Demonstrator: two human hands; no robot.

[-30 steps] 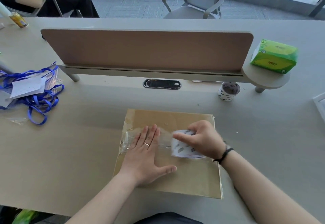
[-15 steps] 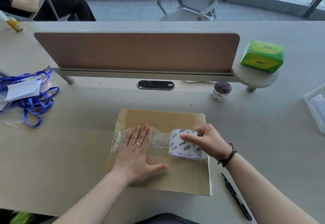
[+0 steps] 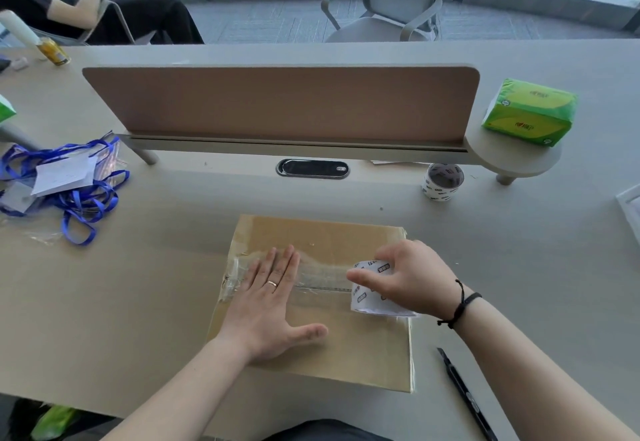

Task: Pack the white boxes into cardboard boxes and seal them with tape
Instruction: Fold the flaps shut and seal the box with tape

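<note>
Cardboard box (image 3: pixel 322 305) lies flat on the pale surface (image 3: pixel 138 302), flaps closed, w/ a strip of clear tape (image 3: pixel 322 276) running left-right across its top. Left hand (image 3: pixel 268 305) rests flat on the lid, fingers straight and together over the strip's left part, thumb spread toward the right; a ring shows on one finger. Right hand (image 3: pixel 412 281), a dark cord at the wrist, has its grip closed round a white printed tape roll (image 3: pixel 372 290), fingers curled over the top, thumb on the near-left side. Roll sits at the strip's right end, near the box's right edge, just right of the flat hand. Black pen-like tool (image 3: pixel 464 395) lies on the surface right of the box, beside the right forearm. Second tape roll (image 3: pixel 441 182) stands farther back under the divider shelf; green tissue pack (image 3: pixel 530 113) on the round shelf end; blue lanyards (image 3: pixel 65 184) in a heap at left. Another person sits in a chair beyond the surface, top left.
</note>
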